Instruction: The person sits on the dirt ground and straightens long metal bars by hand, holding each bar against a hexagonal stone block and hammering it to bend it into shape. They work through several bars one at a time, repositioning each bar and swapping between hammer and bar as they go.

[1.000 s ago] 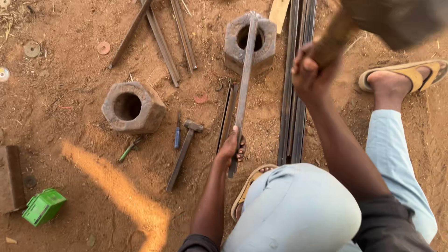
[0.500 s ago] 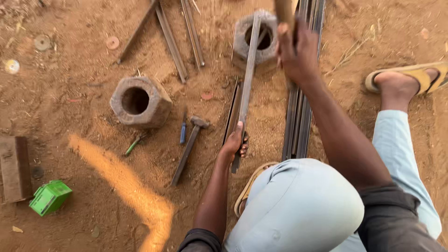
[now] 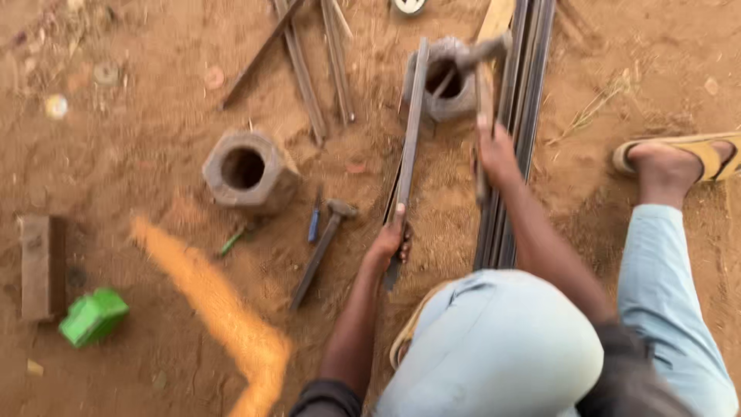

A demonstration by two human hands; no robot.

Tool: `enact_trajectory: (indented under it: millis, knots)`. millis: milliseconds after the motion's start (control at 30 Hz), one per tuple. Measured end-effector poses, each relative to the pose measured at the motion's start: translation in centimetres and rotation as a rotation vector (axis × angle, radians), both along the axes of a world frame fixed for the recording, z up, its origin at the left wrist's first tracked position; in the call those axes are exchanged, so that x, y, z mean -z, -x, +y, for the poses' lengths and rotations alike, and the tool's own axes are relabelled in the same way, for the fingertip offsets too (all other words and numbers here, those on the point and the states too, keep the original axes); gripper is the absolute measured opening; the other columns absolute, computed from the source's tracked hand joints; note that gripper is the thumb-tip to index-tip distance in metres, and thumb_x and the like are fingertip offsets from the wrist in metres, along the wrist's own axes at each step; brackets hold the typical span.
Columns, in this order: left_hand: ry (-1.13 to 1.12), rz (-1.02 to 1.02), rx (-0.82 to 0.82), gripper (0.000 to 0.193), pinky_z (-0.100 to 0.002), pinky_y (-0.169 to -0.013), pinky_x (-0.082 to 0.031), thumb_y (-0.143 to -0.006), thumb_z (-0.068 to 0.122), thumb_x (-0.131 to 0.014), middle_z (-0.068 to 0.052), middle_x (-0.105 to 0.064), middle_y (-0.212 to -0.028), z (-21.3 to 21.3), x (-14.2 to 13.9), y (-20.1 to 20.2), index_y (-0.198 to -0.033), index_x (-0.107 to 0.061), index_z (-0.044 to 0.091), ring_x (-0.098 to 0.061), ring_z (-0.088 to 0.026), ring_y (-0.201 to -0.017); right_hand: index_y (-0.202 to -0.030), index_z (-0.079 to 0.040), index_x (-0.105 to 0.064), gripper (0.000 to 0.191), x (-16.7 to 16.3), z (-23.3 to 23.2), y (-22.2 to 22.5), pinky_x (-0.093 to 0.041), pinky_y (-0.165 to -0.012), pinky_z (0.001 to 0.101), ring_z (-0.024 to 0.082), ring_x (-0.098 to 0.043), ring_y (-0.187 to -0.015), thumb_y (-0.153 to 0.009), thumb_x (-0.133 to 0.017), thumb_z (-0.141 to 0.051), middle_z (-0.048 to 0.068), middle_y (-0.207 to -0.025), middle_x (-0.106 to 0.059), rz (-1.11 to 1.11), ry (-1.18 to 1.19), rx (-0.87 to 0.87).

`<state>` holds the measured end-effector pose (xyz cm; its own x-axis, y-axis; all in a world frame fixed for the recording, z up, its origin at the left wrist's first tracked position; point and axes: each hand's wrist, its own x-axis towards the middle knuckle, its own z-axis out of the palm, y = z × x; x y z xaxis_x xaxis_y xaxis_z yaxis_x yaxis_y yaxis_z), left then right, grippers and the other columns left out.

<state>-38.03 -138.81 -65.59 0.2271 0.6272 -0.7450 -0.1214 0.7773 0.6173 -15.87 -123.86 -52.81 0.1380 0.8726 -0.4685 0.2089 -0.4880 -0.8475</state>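
Note:
My left hand [image 3: 391, 241] grips the near end of a long flat metal bar [image 3: 410, 139]. The bar's far end rests across a hexagonal metal block with a round hole [image 3: 448, 89]. My right hand [image 3: 496, 150] is shut on the wooden handle of a hammer [image 3: 482, 73], whose head is down at the block's top, beside the bar. My knee in light blue trousers fills the lower middle of the view.
A second hexagonal block [image 3: 248, 170] sits left on the dirt. A smaller hammer [image 3: 320, 247] and blue tool [image 3: 313, 224] lie near it. Long metal bars [image 3: 519, 123] lie at right, more rods [image 3: 309, 69] at top. Green box [image 3: 93, 316], brown block [image 3: 38, 266], my sandalled foot [image 3: 679, 158].
My right hand has swung the hammer down from raised high to the block's top. The left hand has kept its hold on the bar.

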Motion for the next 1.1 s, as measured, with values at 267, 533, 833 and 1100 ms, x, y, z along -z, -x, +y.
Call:
enact_trajectory:
  millis: [267, 533, 833, 1100]
  knots:
    - [-0.290, 0.595, 0.223, 0.064, -0.039, -0.042, -0.047, -0.102, 0.063, -0.042, -0.004, -0.055, -0.060, 8.8, 0.8, -3.3, -0.092, -0.070, 0.007, -0.056, -0.018, -0.047, -0.112, -0.010, -0.052, 0.044, 4.9, -12.9, -1.7, -0.049, -0.044, 0.0352, 0.016, -0.056, -0.051, -0.104, -0.045, -0.053, 0.005, -0.067, -0.057, -0.036, 0.056, 0.136]
    - [-0.290, -0.340, -0.232, 0.029, -0.032, -0.041, -0.053, -0.107, 0.026, -0.041, -0.005, -0.060, -0.066, 18.9, -11.3, -8.4, -0.103, -0.058, 0.003, -0.057, -0.015, -0.049, -0.099, -0.002, -0.053, 0.045, 8.1, -15.9, -3.2, -0.053, -0.047, 0.0403, 0.020, -0.064, -0.051, -0.103, -0.056, -0.047, 0.011, -0.065, -0.064, -0.273, 0.202, -0.017]
    - [-0.290, -0.555, -0.413, 0.024, -0.030, -0.036, -0.035, -0.104, 0.016, -0.042, -0.002, -0.047, -0.055, 26.7, -14.3, -9.2, -0.085, -0.055, 0.006, -0.040, -0.012, -0.041, -0.101, -0.003, -0.051, 0.039, 8.6, -16.5, -2.5, -0.050, -0.039, 0.0378, 0.021, -0.060, -0.044, -0.102, -0.057, -0.041, 0.010, -0.059, -0.061, -0.209, 0.165, 0.033]
    - [-0.255, -0.455, -0.397, 0.026, -0.029, -0.033, -0.033, -0.103, 0.015, -0.041, -0.002, -0.050, -0.055, 27.1, -14.0, -9.2, -0.084, -0.057, 0.006, -0.039, -0.011, -0.039, -0.100, 0.000, -0.050, 0.042, 9.0, -16.5, -2.3, -0.050, -0.038, 0.0377, 0.020, -0.061, -0.043, -0.103, -0.058, -0.041, 0.010, -0.058, -0.060, -0.238, 0.153, 0.018]
